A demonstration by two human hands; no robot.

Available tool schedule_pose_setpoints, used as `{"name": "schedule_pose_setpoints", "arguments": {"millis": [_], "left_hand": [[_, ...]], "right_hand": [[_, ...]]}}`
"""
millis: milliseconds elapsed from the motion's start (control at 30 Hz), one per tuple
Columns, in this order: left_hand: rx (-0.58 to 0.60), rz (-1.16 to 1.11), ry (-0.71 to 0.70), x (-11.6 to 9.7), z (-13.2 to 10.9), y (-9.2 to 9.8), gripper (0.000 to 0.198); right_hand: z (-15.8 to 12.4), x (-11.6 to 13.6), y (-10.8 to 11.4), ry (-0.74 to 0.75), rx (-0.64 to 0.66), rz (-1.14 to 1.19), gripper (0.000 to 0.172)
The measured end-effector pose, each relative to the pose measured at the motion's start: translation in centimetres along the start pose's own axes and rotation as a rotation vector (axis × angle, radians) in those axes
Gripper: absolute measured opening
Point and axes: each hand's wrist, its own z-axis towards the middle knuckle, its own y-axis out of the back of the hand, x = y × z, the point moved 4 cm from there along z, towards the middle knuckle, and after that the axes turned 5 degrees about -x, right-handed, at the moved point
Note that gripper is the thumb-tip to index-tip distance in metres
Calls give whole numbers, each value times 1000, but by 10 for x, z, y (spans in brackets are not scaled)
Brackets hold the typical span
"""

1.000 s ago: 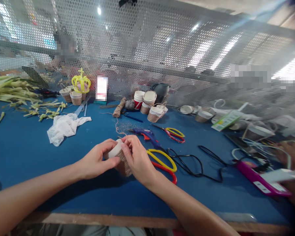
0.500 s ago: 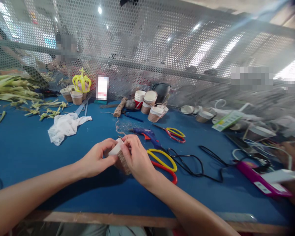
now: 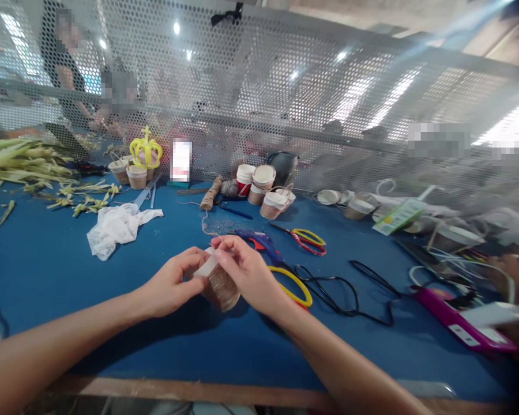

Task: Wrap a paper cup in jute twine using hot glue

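Note:
Both hands meet over the blue table (image 3: 43,271) on a small paper cup (image 3: 219,285) wound with brown twine. My left hand (image 3: 173,283) grips the cup's white rim from the left. My right hand (image 3: 242,271) pinches the twine against the rim from the right. A strand of twine (image 3: 205,222) runs from the cup back to a twine spool (image 3: 210,192). A blue glue gun (image 3: 259,241) and big yellow-and-red scissors (image 3: 294,286) lie just right of my right hand.
White lace cloth (image 3: 116,226) lies to the left, green leaf strips (image 3: 30,167) at far left. Twine-wrapped cups (image 3: 266,193), a yellow crown (image 3: 145,151), smaller scissors (image 3: 307,237), a black cord (image 3: 350,288) and a magenta case (image 3: 462,320) are about. A perforated metal screen (image 3: 285,104) backs the table; people work behind it.
The cup has tipped so that more of its twine-wrapped side shows. My right hand has slid a little up and over its rim. The view has shifted slightly.

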Motion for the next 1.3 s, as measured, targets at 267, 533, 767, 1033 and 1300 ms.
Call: {"name": "schedule_pose_setpoints", "arguments": {"millis": [267, 533, 767, 1033, 1300], "left_hand": [[66, -35, -110, -8, -1, -3, 13], [179, -153, -136, -19, -7, -8, 24], [98, -90, -174, -16, -6, -3, 27], [11, -72, -166, -4, -2, 2, 21], [-17, -31, -146, -2, 0, 5, 17]], "right_hand": [[66, 39, -10, 38, 287, -1, 9], [79, -10, -66, -236, 829, -183, 19], [80, -23, 1, -241, 463, -499, 37], [59, -64, 89, -395, 203, -951, 27], [45, -81, 92, -492, 189, -844, 29]]}}
